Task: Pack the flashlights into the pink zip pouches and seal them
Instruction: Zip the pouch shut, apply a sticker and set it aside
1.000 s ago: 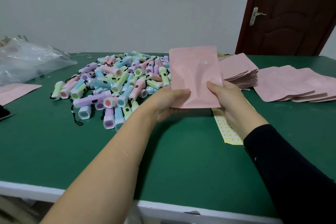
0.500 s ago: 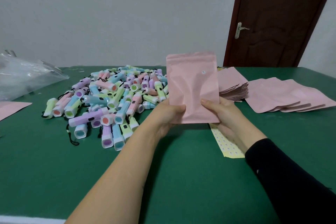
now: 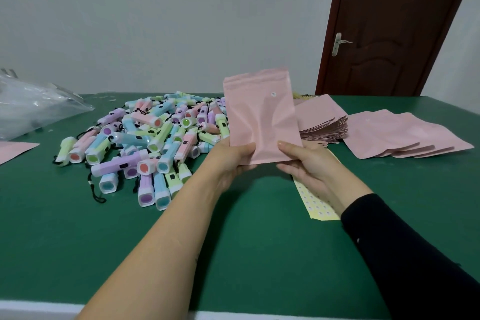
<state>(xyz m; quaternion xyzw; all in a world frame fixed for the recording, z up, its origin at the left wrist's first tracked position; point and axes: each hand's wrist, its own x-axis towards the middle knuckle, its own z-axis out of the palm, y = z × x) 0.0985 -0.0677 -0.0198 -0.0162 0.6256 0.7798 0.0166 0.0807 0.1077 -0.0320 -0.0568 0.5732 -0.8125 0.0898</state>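
Above the middle of the green table [image 3: 259, 254], both hands raised, each closed on the same thing. In the left hand [image 3: 235, 161], thumb in front and fingers curled behind, the lower left corner of a pink zip pouch [image 3: 259, 117], pinched. In the right hand [image 3: 304, 163], the lower right corner, pinched the same way, thumb on the front face. Pouch upright, zip strip at the top, flat and probably empty; zip open or closed, impossible to tell. Likely very light, thin and floppy, smooth, perhaps slippery; better to hold near the edges and to pull the mouth apart just under the zip. To the left, on the table, the heap of pastel flashlights [image 3: 155, 137]: probably hard, light plastic, easy to take by the body, black cords apt to tangle. Behind the right hand, a stack of flat pouches [image 3: 322, 122]; further right, more pouches [image 3: 402, 135] spread out.
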